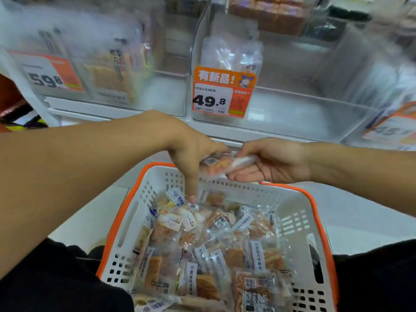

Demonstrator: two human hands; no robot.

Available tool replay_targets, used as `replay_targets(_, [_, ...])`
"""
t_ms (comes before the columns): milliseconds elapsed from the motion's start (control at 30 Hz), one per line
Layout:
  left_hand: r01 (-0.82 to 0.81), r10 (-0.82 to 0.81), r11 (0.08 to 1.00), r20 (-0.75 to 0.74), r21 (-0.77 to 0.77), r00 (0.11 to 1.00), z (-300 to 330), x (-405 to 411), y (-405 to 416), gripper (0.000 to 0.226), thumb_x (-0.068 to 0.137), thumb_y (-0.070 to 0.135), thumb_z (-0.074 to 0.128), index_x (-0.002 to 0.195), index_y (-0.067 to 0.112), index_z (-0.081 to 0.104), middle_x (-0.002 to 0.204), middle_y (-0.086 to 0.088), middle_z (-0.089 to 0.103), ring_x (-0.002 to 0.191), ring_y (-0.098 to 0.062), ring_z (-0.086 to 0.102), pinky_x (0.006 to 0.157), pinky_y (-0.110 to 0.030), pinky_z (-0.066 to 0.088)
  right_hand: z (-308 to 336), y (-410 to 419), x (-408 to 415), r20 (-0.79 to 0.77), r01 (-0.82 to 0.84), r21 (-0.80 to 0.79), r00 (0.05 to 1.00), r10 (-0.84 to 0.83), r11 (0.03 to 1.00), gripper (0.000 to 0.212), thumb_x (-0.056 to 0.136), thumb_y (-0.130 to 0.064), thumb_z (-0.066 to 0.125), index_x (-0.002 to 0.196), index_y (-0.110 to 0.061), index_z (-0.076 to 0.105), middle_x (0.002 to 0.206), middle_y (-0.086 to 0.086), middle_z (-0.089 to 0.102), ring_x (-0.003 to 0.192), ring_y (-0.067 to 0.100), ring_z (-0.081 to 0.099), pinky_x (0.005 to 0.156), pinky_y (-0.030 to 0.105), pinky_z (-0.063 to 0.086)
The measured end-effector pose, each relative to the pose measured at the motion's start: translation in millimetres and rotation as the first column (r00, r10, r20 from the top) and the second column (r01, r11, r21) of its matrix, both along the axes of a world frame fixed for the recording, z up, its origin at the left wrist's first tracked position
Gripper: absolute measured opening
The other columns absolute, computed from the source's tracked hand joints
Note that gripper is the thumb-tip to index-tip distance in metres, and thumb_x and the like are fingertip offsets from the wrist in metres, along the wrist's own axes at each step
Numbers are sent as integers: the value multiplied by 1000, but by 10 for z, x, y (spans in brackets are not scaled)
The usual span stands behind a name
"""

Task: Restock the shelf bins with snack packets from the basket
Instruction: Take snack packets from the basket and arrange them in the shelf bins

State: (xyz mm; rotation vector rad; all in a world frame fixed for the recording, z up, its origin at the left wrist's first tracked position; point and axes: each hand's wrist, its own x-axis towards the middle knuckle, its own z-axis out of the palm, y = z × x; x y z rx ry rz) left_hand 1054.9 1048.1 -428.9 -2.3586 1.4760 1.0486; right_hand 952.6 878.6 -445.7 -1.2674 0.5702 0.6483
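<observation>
A white basket (297,217) with an orange rim sits in front of me, full of several clear snack packets (211,255). My right hand (274,162) holds one snack packet (225,164) above the basket's far edge. My left hand (191,149) grips the same packet's left end, with a finger pointing down onto the packets in the basket. Behind them stand clear shelf bins (292,111); the middle bin carries a 49.8 price tag (221,93) and holds a few packets (231,52).
The left bin (112,70), marked 59.8, holds several tall packets. Another tagged bin (391,127) shows at the right edge. A white shelf ledge (94,113) runs under the bins. My dark-clothed knees flank the basket.
</observation>
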Motion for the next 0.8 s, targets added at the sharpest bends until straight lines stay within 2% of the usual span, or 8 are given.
replay_targets(100, [-278, 103, 859, -388, -429, 916, 130, -18, -85, 68, 79, 29, 82, 138, 23, 47, 125, 3, 61, 107, -23, 67, 84, -37, 58, 613, -202, -99, 128, 165, 126, 975, -181, 978, 27, 85, -11, 47, 89, 6, 67, 74, 21, 72, 56, 20, 72, 48, 24, 58])
replay_targets(200, [-633, 183, 633, -708, -446, 682, 362, -111, -166, 23, 93, 10, 63, 116, 7, 63, 103, -7, 73, 77, -18, 73, 51, -21, 52, 901, -387, -62, 299, 271, -186, 931, -208, 944, 41, 98, -39, 45, 68, -12, 53, 59, 11, 62, 39, 17, 56, 34, 20, 41])
replay_targets(267, [-713, 160, 553, -785, -431, 599, 452, -139, -178, 23, 87, 13, 65, 108, 5, 67, 97, -10, 74, 64, -15, 70, 45, -18, 45, 995, -474, -10, 452, 365, -462, 881, -139, 809, 50, 94, -56, 51, 66, -15, 54, 62, 10, 58, 42, 20, 50, 39, 20, 32])
replay_targets(333, [-745, 136, 504, -811, -438, 569, 497, -126, -173, 24, 78, 18, 68, 100, 7, 67, 84, -8, 72, 55, -13, 64, 42, -19, 42, 1035, -519, -24, 525, 362, -553, 851, -23, 751, 48, 81, -63, 65, 77, -16, 64, 82, 9, 65, 55, 22, 59, 44, 23, 37])
replay_targets(400, [-744, 139, 490, -802, -453, 580, 515, -108, -174, 29, 76, 18, 71, 102, 7, 66, 85, -12, 68, 55, -14, 62, 39, -19, 38, 1011, -526, -90, 526, 249, -565, 843, 111, 787, 50, 71, -60, 72, 98, -18, 69, 102, 8, 70, 68, 22, 63, 48, 25, 42])
replay_targets(500, [-736, 171, 484, -773, -474, 610, 523, -107, -181, 25, 84, 12, 71, 108, 10, 65, 84, -3, 72, 55, -12, 60, 38, -18, 36, 980, -504, -129, 571, 162, -543, 790, 221, 824, 41, 79, -37, 72, 114, -16, 68, 104, 6, 74, 67, 18, 60, 49, 23, 42])
replay_targets(667, [-856, 118, 324, -880, -403, 459, 532, -138, -222, 39, 81, 14, 70, 118, 14, 60, 90, -2, 76, 69, -16, 71, 54, -20, 55, 931, -475, -68, 650, 201, -562, 707, 278, 803, 18, 81, -25, 74, 90, -9, 70, 77, 5, 66, 66, 14, 52, 55, 23, 41])
replay_targets(800, [-886, 79, 206, -895, -416, 439, 688, -109, -283, 58, 64, 33, 76, 118, 20, 62, 107, -2, 75, 88, -20, 74, 70, -32, 62, 1086, -565, 39, 727, 270, -528, 634, 264, 805, 24, 76, -24, 72, 94, -10, 64, 91, 10, 69, 85, 18, 65, 75, 34, 54])
